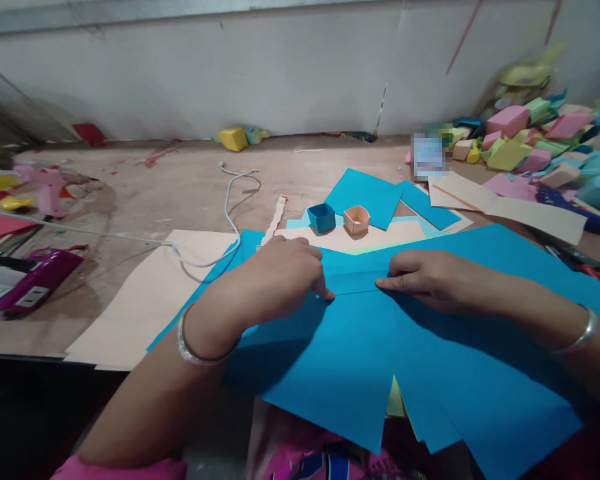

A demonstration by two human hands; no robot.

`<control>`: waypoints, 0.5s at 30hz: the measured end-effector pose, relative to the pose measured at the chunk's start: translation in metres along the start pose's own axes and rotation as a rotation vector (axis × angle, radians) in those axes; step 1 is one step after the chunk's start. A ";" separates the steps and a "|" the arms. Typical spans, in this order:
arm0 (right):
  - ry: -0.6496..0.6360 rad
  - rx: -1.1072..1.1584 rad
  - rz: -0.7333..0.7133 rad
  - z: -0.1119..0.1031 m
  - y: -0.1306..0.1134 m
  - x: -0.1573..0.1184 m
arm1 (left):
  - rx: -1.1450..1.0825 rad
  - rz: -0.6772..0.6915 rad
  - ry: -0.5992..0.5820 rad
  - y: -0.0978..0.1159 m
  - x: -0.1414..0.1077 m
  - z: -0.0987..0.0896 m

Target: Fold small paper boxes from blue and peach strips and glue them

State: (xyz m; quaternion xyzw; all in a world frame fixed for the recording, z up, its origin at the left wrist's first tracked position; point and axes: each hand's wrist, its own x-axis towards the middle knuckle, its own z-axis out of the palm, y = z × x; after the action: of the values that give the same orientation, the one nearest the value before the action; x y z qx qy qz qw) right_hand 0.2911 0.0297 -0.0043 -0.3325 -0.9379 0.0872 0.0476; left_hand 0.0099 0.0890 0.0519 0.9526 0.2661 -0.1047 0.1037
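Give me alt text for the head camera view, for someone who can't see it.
The left hand and right hand touch a large blue paper sheet with their fingertips, a thin line running between them. Beyond stand a small blue box and a peach box; colourful pieces are heaped at far right.

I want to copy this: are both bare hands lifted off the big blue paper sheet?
No, the left hand and the right hand both touch the blue sheet.
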 end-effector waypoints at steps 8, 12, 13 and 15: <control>0.026 0.065 0.043 0.000 0.001 -0.002 | 0.020 -0.146 -0.109 0.004 -0.008 -0.011; 0.010 0.000 0.014 0.001 0.001 -0.002 | -0.001 -0.273 -0.061 -0.003 0.001 -0.015; 0.021 -0.037 0.003 0.002 0.000 -0.002 | -0.003 -0.306 -0.009 -0.003 0.006 -0.014; 0.075 -0.137 -0.015 0.003 -0.002 -0.001 | -0.033 -0.251 0.152 -0.002 0.016 -0.008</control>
State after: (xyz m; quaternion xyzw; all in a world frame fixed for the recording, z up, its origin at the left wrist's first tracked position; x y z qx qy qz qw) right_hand 0.2902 0.0266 -0.0069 -0.3308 -0.9417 0.0099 0.0607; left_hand 0.0239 0.1001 0.0548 0.9152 0.3919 -0.0402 0.0849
